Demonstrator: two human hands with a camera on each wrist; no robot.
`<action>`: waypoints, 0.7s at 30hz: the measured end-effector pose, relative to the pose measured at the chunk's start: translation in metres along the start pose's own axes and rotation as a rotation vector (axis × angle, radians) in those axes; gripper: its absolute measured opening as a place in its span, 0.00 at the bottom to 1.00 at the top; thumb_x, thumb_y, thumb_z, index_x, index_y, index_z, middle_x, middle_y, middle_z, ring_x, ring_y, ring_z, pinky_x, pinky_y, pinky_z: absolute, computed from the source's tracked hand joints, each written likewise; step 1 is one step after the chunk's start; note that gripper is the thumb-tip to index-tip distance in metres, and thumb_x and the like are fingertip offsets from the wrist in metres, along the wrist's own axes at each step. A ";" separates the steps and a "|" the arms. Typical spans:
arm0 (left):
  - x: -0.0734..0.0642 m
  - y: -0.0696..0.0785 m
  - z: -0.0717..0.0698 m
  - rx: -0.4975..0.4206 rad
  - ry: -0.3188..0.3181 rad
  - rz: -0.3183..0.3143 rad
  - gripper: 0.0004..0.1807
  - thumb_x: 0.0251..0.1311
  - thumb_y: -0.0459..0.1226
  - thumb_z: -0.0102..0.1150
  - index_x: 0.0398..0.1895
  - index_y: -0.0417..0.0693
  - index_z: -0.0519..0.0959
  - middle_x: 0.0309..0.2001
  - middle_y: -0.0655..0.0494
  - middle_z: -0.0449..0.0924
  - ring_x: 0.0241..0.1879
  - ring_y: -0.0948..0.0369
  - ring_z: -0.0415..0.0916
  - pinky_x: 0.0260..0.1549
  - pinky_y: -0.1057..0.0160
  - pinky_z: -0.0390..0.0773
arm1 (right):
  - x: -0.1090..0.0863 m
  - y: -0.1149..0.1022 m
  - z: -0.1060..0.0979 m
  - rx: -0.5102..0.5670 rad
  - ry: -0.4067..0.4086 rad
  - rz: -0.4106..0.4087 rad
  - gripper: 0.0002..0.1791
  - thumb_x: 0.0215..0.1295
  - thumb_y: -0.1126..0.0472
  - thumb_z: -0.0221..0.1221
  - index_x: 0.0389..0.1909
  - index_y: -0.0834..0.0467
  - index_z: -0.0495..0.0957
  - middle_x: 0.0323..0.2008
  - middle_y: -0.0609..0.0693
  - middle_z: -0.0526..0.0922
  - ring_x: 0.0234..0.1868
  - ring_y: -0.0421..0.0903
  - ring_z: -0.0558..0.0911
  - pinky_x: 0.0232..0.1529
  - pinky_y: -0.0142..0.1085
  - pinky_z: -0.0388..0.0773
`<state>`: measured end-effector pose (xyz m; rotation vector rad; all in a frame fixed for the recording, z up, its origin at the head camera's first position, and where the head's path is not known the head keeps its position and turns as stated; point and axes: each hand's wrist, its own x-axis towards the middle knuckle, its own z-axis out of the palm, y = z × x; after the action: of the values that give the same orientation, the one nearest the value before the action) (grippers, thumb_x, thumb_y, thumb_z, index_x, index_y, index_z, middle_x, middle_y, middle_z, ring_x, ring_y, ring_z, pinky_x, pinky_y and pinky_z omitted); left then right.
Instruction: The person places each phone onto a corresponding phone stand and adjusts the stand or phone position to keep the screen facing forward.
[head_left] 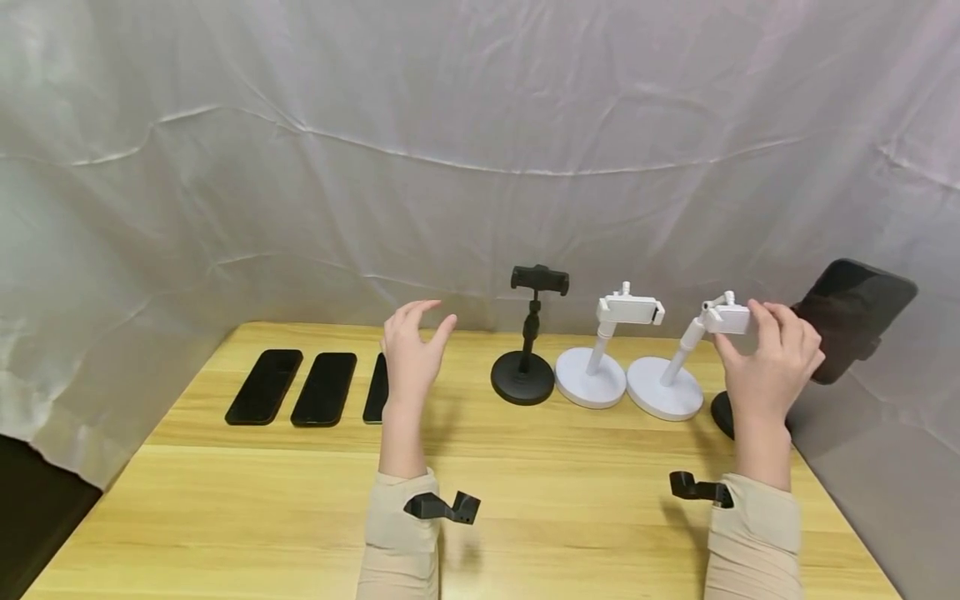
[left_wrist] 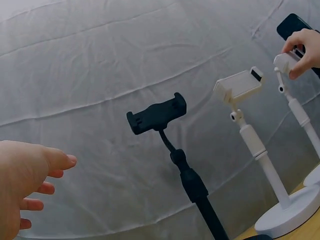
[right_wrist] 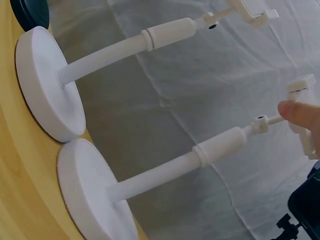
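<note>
My right hand [head_left: 772, 362] pinches the clamp head [head_left: 727, 319] of the rightmost white phone stand [head_left: 666, 387], thumb below and fingers above and at its right end. In the right wrist view only the thumb side of this hand [right_wrist: 302, 115] shows against the clamp. My left hand [head_left: 412, 346] hovers over the table with thumb and fingers spread, holding nothing. It partly covers a black phone [head_left: 377, 392]. Between the hands stand a black phone stand [head_left: 523, 379] and another white phone stand [head_left: 590, 379], both with nothing in their clamps.
Two more black phones [head_left: 264, 387] [head_left: 324, 390] lie flat at the left of the wooden table [head_left: 570, 517]. At the far right, behind my right hand, a large phone [head_left: 855, 312] sits tilted on a black stand [head_left: 722, 414]. A grey cloth [head_left: 450, 167] hangs behind the table.
</note>
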<state>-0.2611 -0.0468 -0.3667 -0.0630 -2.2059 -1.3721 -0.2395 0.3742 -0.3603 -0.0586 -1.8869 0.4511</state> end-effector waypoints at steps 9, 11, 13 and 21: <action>0.003 -0.011 0.000 0.016 0.002 -0.025 0.21 0.61 0.51 0.62 0.55 0.54 0.80 0.62 0.51 0.73 0.64 0.48 0.62 0.63 0.41 0.56 | -0.002 -0.001 0.011 0.043 0.089 0.081 0.27 0.47 0.59 0.75 0.50 0.61 0.82 0.50 0.61 0.79 0.56 0.63 0.70 0.56 0.54 0.57; 0.003 -0.014 0.000 0.025 0.001 -0.037 0.21 0.61 0.52 0.61 0.55 0.55 0.80 0.63 0.50 0.73 0.65 0.47 0.62 0.62 0.41 0.56 | -0.002 -0.002 0.013 0.044 0.098 0.097 0.26 0.47 0.59 0.75 0.49 0.61 0.82 0.50 0.61 0.79 0.56 0.63 0.70 0.56 0.54 0.57; 0.004 -0.017 0.000 0.029 -0.003 -0.051 0.22 0.62 0.53 0.61 0.55 0.55 0.80 0.63 0.50 0.72 0.65 0.47 0.62 0.62 0.41 0.56 | -0.003 -0.003 0.014 0.045 0.105 0.112 0.26 0.47 0.59 0.75 0.49 0.61 0.82 0.49 0.61 0.79 0.56 0.62 0.70 0.56 0.53 0.58; 0.005 -0.027 -0.003 0.036 -0.010 -0.102 0.22 0.62 0.52 0.61 0.56 0.53 0.79 0.63 0.48 0.73 0.66 0.45 0.61 0.64 0.39 0.54 | -0.003 -0.015 0.020 0.017 0.113 0.129 0.25 0.53 0.53 0.71 0.51 0.60 0.81 0.50 0.62 0.76 0.57 0.61 0.68 0.58 0.50 0.58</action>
<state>-0.2730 -0.0631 -0.3855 0.0559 -2.2685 -1.3885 -0.2539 0.3542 -0.3633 -0.1917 -1.7742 0.5415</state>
